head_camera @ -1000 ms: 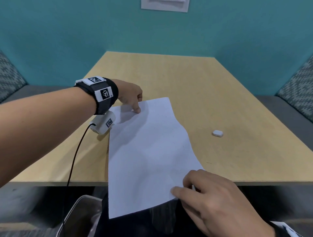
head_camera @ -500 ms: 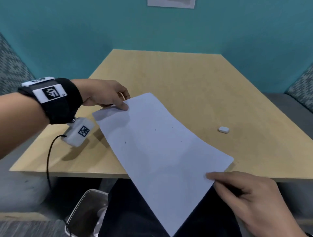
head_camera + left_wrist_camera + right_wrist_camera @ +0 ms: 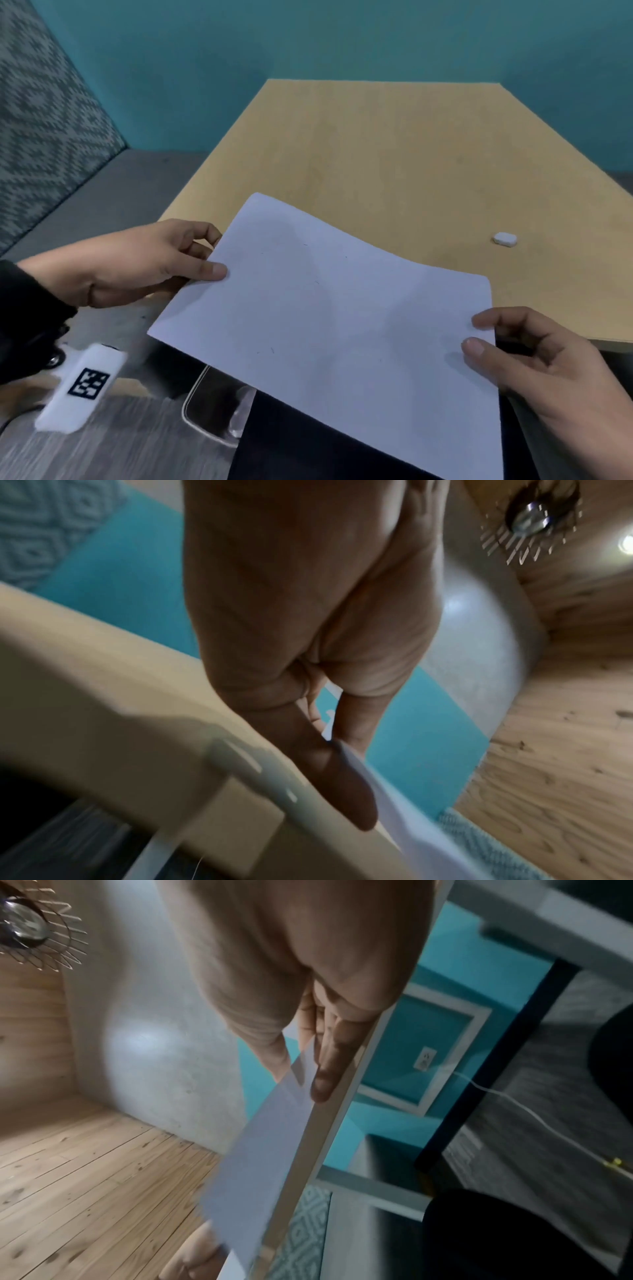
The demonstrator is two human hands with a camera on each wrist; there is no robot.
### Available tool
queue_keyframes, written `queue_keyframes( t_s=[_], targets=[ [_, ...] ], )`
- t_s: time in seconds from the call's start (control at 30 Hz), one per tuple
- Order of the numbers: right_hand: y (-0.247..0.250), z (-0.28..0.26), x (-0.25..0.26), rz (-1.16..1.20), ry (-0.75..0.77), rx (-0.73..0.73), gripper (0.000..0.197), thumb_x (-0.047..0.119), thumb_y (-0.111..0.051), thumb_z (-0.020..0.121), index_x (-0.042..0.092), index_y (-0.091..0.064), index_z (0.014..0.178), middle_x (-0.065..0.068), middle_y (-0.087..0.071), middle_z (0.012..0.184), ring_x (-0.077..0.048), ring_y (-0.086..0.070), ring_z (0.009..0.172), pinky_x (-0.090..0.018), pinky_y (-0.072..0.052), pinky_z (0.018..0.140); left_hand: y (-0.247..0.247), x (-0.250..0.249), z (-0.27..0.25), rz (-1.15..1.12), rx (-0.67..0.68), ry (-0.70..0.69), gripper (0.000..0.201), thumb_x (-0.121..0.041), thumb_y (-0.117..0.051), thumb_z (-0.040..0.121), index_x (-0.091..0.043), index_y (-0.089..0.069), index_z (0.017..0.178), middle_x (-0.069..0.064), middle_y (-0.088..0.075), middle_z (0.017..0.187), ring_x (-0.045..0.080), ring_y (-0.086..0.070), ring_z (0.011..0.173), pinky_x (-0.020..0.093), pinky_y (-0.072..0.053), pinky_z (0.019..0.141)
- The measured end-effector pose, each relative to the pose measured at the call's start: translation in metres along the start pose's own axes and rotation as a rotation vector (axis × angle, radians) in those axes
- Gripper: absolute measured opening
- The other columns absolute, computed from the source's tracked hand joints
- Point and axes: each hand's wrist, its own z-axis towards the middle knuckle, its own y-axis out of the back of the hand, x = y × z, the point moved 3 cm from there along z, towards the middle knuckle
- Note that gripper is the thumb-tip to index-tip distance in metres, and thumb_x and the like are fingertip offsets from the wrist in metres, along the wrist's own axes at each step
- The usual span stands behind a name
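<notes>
Paper (image 3: pixel 325 325) pinched at left and right edges by left hand (image 3: pixel 137 267) and right hand (image 3: pixel 555 377) (apparently uncreased); work looks barely begun.

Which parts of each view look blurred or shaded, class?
Head view: the paper is sharp with soft grey shading; the white tagged device at lower left is smeared. Left wrist view: the left hand is dim, the table blurred. Right wrist view: the paper's far end streaks, the right hand looks soft.

I read this as an office meeting booth: teal wall (image 3: pixel 205 68), patterned bench cushion (image 3: pixel 41 120) left of my left grip (image 3: pixel 137 263), wooden tabletop (image 3: pixel 394 154), wire pendant lamp (image 3: pixel 529 518) overhead.
</notes>
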Motion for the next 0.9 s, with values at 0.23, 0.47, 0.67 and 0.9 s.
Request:
queue_keyframes(
  t_s=[0.23, 0.47, 0.67, 0.9],
  targets=[
    [-0.041, -0.004, 0.002, 0.166, -0.008, 0.075, 0.064, -0.003, -0.077, 0.067, 0.029, -0.058, 0.119, -0.011, -0.080, 0.104, -0.035, -0.078, 0.067, -0.034, -0.065, 0.056, 0.011, 0.068, -0.067, -0.190, -0.101, -0.035, 0.021, -0.003, -0.078, 0.080, -0.011, -0.073, 0.099, 0.028, -0.075, 0.115, 0.042, -0.078, 0.094, 0.040, -0.067, 0.074],
    [-0.088, -0.019, -0.006, 0.203, -0.150, 0.323, 0.072, 0.001, -0.093, 0.063, 0.035, -0.065, 0.120, -0.026, -0.079, 0.108, -0.052, -0.077, 0.087, -0.053, -0.067, 0.071, 0.032, 0.145, -0.132, -0.326, -0.224, -0.019, 0.053, 0.007, -0.082, 0.067, -0.017, -0.081, 0.114, 0.027, -0.075, 0.119, 0.047, -0.077, 0.098, 0.052, -0.066, 0.070],
    [-0.131, -0.028, -0.031, 0.115, -0.410, 0.807, 0.041, 0.011, -0.079, 0.083, 0.017, -0.077, 0.123, -0.017, -0.074, 0.131, -0.038, -0.072, 0.119, -0.041, -0.062, 0.094, 0.043, 0.222, -0.166, -0.361, -0.151, 0.011, 0.050, 0.008, -0.082, 0.083, -0.009, -0.072, 0.130, 0.035, -0.070, 0.123, 0.057, -0.072, 0.103, 0.069, -0.060, 0.074],
    [-0.164, -0.022, -0.078, -0.028, -0.648, 0.941, 0.040, 0.017, -0.076, 0.094, 0.015, -0.072, 0.133, -0.016, -0.069, 0.140, -0.040, -0.064, 0.132, -0.069, -0.033, 0.121, 0.040, 0.272, -0.185, -0.448, -0.065, 0.187, 0.076, -0.014, -0.103, 0.064, -0.008, -0.070, 0.132, 0.036, -0.068, 0.126, 0.060, -0.069, 0.107, 0.070, -0.060, 0.078]
  ],
)
